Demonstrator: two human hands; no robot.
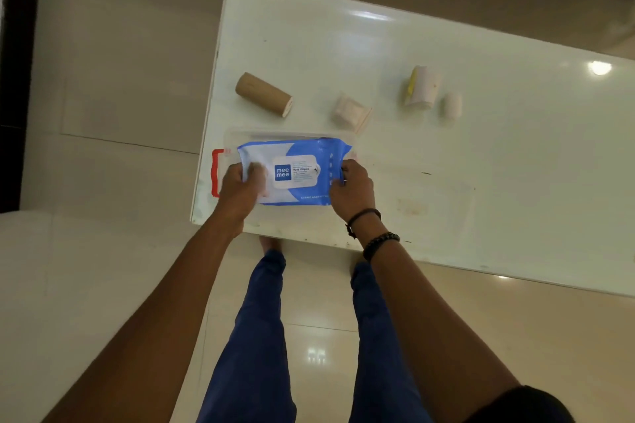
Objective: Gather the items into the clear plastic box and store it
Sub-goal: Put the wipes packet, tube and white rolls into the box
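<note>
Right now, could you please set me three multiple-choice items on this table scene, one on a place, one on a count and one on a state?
1. Where is the wet wipes pack?
A. over the clear plastic box at the table's near left corner
B. at the table's far right corner
C. on the floor

2. How many loose items lie on the table beyond the box?
A. one
B. four
C. seven

3. How is the pack held?
A. it lies untouched
B. one hand pinches its middle
C. both hands hold its ends

Answers:
1. A, the box's rim and red handle show around the pack.
2. B, a brown roll, a small packet, a white roll with a yellow end and a small white roll.
3. C, the left hand and right hand each have a grip on one end.
</note>
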